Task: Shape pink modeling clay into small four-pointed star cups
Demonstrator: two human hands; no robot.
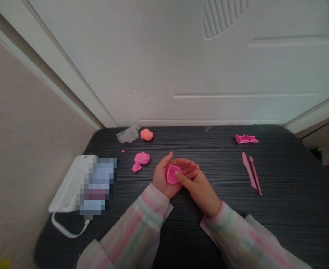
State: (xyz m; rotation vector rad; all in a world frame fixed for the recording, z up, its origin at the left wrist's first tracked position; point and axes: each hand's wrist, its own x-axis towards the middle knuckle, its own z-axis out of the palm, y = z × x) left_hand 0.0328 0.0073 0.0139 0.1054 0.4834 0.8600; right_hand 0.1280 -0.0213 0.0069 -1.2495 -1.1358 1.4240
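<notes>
A flattened, teardrop-shaped piece of pink modelling clay [173, 175] rests in the palm of my left hand [163, 181], which is turned up and cupped around it. The thumb of my right hand [202, 188] presses on the right side of the clay. Its other fingers curl against the fingers of my left hand and are partly hidden. To the left on the dark table [187, 142] lie a larger pink clay lump [142, 158] and a smaller pink lump [137, 167]. Behind them sits an orange clay lump [147, 134].
A crumpled clear wrapper [129, 134] lies beside the orange clay. At the right are a pink plastic knife [249, 170], a thin pink modelling tool [255, 175] and pink shaped pieces [246, 139]. A white power bank [69, 183] with a cable and a blurred-out device occupy the left edge.
</notes>
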